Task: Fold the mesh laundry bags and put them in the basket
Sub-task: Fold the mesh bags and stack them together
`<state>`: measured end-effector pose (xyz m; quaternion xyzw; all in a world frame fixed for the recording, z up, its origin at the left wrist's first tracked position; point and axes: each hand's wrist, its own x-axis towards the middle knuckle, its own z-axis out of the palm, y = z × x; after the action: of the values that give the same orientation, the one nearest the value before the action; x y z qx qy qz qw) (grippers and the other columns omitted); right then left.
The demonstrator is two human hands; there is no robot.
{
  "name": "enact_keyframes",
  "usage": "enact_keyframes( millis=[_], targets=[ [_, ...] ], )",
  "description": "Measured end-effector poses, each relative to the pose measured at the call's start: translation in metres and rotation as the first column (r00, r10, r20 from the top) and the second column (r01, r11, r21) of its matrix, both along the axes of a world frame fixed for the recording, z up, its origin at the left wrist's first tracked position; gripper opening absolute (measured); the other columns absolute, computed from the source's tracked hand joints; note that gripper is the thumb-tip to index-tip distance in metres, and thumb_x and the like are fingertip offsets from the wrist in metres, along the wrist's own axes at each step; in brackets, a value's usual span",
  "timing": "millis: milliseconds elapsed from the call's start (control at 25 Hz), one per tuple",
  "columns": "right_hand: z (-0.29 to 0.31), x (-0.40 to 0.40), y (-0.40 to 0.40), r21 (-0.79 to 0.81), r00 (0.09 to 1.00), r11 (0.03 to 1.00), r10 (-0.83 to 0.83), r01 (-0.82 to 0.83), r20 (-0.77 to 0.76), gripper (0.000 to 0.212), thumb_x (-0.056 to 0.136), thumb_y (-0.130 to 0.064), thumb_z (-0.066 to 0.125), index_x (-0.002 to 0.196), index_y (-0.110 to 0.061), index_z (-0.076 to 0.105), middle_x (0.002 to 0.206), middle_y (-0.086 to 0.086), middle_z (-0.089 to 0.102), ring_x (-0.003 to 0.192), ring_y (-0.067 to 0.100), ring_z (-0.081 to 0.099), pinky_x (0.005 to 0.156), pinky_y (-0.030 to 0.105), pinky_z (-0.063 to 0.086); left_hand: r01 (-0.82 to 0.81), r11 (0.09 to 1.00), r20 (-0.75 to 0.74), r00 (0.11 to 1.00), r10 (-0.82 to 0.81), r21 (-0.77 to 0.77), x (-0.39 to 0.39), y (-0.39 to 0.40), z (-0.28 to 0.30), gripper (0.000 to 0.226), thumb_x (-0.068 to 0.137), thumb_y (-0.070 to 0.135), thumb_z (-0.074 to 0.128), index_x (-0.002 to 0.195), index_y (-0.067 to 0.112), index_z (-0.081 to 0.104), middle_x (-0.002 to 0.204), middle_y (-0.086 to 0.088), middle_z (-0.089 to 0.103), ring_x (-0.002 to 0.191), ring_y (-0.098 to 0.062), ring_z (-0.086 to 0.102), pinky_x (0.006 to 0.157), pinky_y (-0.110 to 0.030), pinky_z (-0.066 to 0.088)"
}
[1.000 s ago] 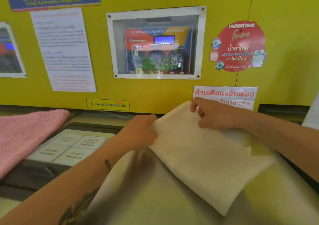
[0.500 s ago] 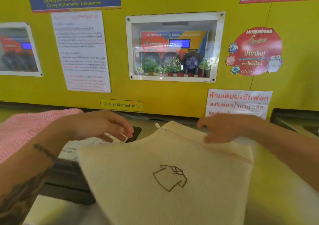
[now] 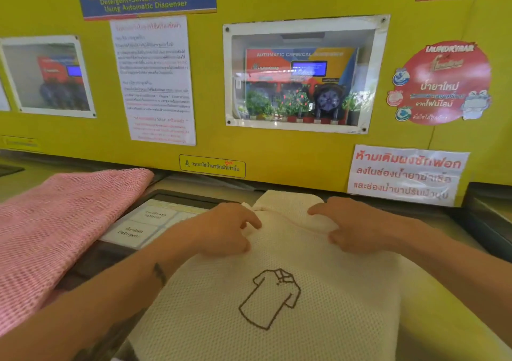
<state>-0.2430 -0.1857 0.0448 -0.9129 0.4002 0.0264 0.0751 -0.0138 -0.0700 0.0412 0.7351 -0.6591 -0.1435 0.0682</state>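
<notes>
Cream mesh is bunched under your fingers: your left hand [image 3: 227, 229] and right hand [image 3: 352, 225] both pinch the far edge of the cream laundry bag [image 3: 277, 319] along its zipper. That bag lies flat in front of you, its brown shirt outline [image 3: 270, 298] facing up. Left of the cream bag, well apart, lies a pink mesh bag [image 3: 55, 222], and behind it rises a yellow wall panel [image 3: 277, 150].

No sleeves are worn; both forearms are bare. Dark tattoo marks are seen on the left forearm [image 3: 159, 274], one small, another partly blurred lower down.
</notes>
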Motion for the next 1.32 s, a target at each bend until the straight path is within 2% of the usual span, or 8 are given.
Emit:
enact_keyframes(
  millis=[240, 480, 640, 760, 880, 960, 1080, 1320],
  targets=[
    [0.036, 0.057, -0.005, -0.25, 0.972, 0.962, 0.158, -0.112, 0.175, 0.065, 0.092, -0.018, 0.062, 0.148, -0.035, 0.035, 0.133, -0.006, 0.045, 0.124, 0.02, 0.044, 0.102, 0.035, 0.039, -0.201, 0.895, -0.123, 0.979, 0.165, -0.399, 0.032, 0.053, 0.03, 0.04, 0.088, 0.011, 0.063, 0.123, 0.031, 0.067, 0.089, 0.022, 0.05, 0.076, 0.0, 0.048, 0.077, -0.013, 0.037],
    [0.066, 0.211, 0.036, -0.304, 0.873, 0.903, 0.392, -0.304, 0.291, 0.064, 0.091, -0.017, 0.063, 0.148, -0.033, 0.036, 0.133, 0.0, 0.045, 0.127, 0.022, 0.041, 0.099, 0.029, 0.034, -0.359, 0.767, -0.157, 0.932, 0.327, -0.533, 0.154, 0.136, 0.049, 0.037, 0.089, 0.008, 0.063, 0.119, 0.029, 0.068, 0.107, 0.01, 0.061, 0.073, 0.002, 0.051, 0.058, -0.001, 0.035],
    [0.08, 0.335, 0.064, -0.327, 0.848, 0.871, 0.457, -0.366, 0.269, 0.065, 0.091, -0.015, 0.062, 0.148, -0.032, 0.036, 0.15, 0.006, 0.036, 0.137, 0.026, 0.033, 0.109, 0.036, 0.03, -0.485, 0.63, -0.247, 0.868, 0.431, -0.607, 0.253, 0.185, 0.051, 0.032, 0.088, 0.006, 0.066, 0.114, 0.023, 0.072, 0.106, 0.007, 0.069, 0.075, 0.001, 0.055, 0.058, 0.0, 0.038],
    [0.078, 0.407, 0.082, -0.366, 0.872, 0.867, 0.434, -0.337, 0.224, 0.067, 0.088, -0.021, 0.065, 0.147, -0.035, 0.035, 0.146, 0.008, 0.038, 0.131, 0.029, 0.039, 0.104, 0.04, 0.037, -0.547, 0.539, -0.242, 0.81, 0.534, -0.641, 0.325, 0.201, 0.042, 0.032, 0.09, 0.005, 0.061, 0.117, 0.019, 0.073, 0.111, 0.003, 0.071, 0.088, -0.007, 0.058, 0.064, -0.003, 0.038],
    [0.055, 0.447, 0.11, -0.394, 0.931, 0.853, 0.365, -0.343, -0.021, 0.069, 0.089, -0.047, 0.059, 0.149, -0.039, 0.027, 0.153, 0.008, 0.027, 0.136, 0.034, 0.032, 0.11, 0.05, 0.031, -0.607, 0.631, -0.178, 0.774, 0.608, -0.483, 0.383, 0.208, 0.0, 0.031, 0.092, 0.01, 0.057, 0.117, 0.022, 0.071, 0.118, -0.003, 0.067, 0.094, -0.016, 0.061, 0.078, -0.022, 0.045],
    [0.029, 0.452, 0.128, -0.248, 0.906, 0.873, 0.416, -0.421, -0.074, 0.066, 0.089, -0.057, 0.053, 0.148, -0.038, 0.029, 0.152, 0.004, 0.031, 0.136, 0.03, 0.035, 0.11, 0.049, 0.032, -0.578, 0.718, -0.106, 0.801, 0.589, -0.387, 0.405, 0.212, -0.034, 0.028, 0.093, 0.015, 0.057, 0.117, 0.023, 0.07, 0.125, -0.004, 0.064, 0.106, -0.021, 0.06, 0.09, -0.029, 0.047],
    [-0.01, 0.444, 0.145, 0.015, 0.855, 0.874, 0.479, -0.486, -0.2, 0.072, 0.09, -0.065, 0.043, 0.151, -0.035, 0.022, 0.154, 0.001, 0.031, 0.137, 0.025, 0.036, 0.111, 0.042, 0.031, -0.487, 0.748, -0.02, 0.843, 0.537, -0.45, 0.415, 0.215, -0.062, 0.03, 0.097, 0.017, 0.049, 0.12, 0.016, 0.069, 0.126, -0.005, 0.063, 0.113, -0.023, 0.057, 0.1, -0.031, 0.042],
    [-0.02, 0.433, 0.151, -0.012, 0.9, 0.901, 0.431, -0.433, -0.071, 0.062, 0.094, -0.053, 0.049, 0.148, -0.032, 0.029, 0.152, 0.0, 0.036, 0.136, 0.022, 0.037, 0.112, 0.041, 0.031, -0.26, 0.719, 0.196, 0.853, 0.484, -0.644, 0.389, 0.227, -0.058, 0.032, 0.088, 0.002, 0.051, 0.109, 0.016, 0.071, 0.113, -0.007, 0.062, 0.101, -0.028, 0.056, 0.087, -0.045, 0.048]
  ],
)
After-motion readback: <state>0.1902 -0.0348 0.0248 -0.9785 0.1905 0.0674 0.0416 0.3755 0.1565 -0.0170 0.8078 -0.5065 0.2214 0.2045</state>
